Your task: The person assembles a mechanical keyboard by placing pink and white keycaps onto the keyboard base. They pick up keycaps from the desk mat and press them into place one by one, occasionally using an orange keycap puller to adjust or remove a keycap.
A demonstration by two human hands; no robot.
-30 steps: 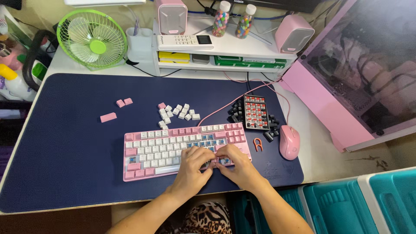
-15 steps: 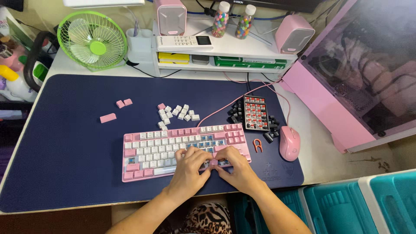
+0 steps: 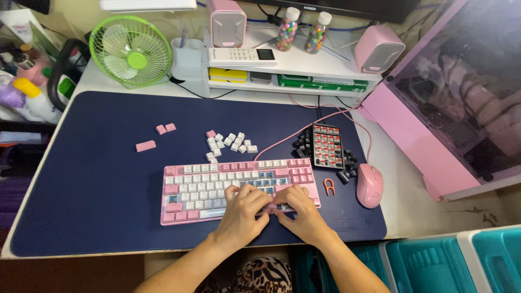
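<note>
Both hands, left hand (image 3: pixel 242 212) and right hand (image 3: pixel 300 212), pinch at a keycap on the near right of the pink keyboard (image 3: pixel 201 190). Best to press straight down, evenly, so the cap seats flat.

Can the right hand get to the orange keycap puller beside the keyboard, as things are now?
Probably yes. The orange keycap puller lies on the bare blue mat, between the keyboard and the pink mouse. The right hand rests on the keyboard's right part, and nothing lies between them.
</note>
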